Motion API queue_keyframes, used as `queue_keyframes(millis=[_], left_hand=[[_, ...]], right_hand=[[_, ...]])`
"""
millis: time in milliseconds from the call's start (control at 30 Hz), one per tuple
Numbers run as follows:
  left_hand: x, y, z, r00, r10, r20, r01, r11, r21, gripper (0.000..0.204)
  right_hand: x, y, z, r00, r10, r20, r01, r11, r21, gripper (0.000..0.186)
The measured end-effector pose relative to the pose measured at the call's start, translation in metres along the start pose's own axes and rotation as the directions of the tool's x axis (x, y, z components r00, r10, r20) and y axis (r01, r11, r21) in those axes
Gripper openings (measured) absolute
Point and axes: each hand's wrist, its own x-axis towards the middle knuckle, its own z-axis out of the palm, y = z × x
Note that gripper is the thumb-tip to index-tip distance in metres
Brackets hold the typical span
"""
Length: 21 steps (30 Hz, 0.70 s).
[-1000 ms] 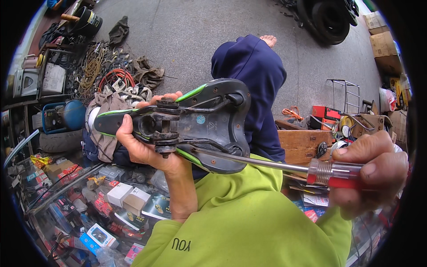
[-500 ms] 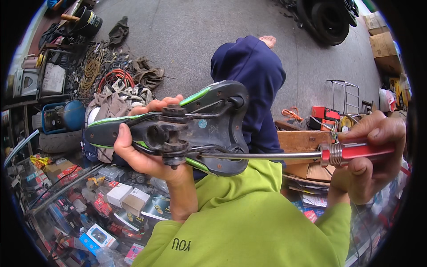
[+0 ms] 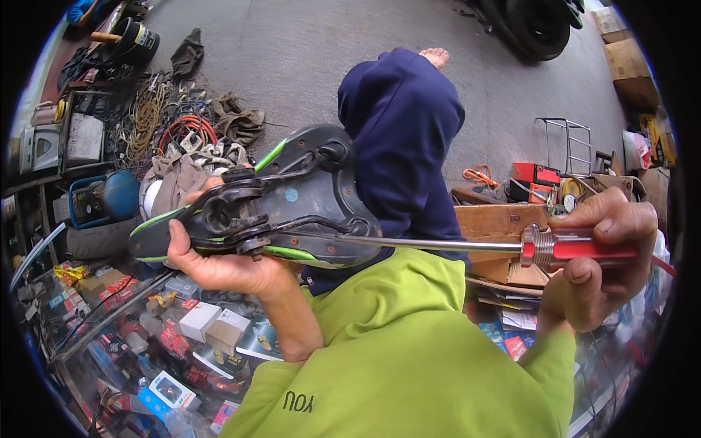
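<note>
A black bicycle saddle [image 3: 310,196] with green edges is held underside up in front of my chest, its nose to the left. My left hand [image 3: 234,271] is closed around the nose from below, with the thumb along the near edge. A rusty seat clamp [image 3: 244,213] sits on the black saddle rails. My right hand [image 3: 621,230] grips the red handle of a long screwdriver [image 3: 453,246], which has a ribbed metal collar. Its shaft points left, and the end lies over the near rear part of the saddle, by a rail end. Whether the tip touches there I cannot tell.
Below left, a glass display case [image 3: 95,343] is covered with small boxes and packets. Coiled cables [image 3: 150,117] and rags lie on the left. A wooden box [image 3: 500,223] and a red box [image 3: 537,175] stand at the right. Tyres [image 3: 537,29] lie far right.
The saddle has shifted left and tilted, with its rear end turned more toward me. The screwdriver has moved slightly left, its shaft end now nearer the saddle's rear edge.
</note>
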Motion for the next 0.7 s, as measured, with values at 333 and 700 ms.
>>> queue_keyframes(millis=[333,700], left_hand=[[0.0,-0.005,-0.011,0.993,0.02,0.115,-0.013,0.998,-0.059,0.044],[-0.002,-0.005,-0.009,0.986,0.025,0.163,-0.014,0.998,-0.065,0.043]], right_hand=[[-0.015,0.006,-0.013,0.998,0.057,-0.009,-0.056,0.994,0.089,0.053],[-0.018,0.006,-0.006,0.989,0.142,-0.038,-0.137,0.984,0.116,0.049]])
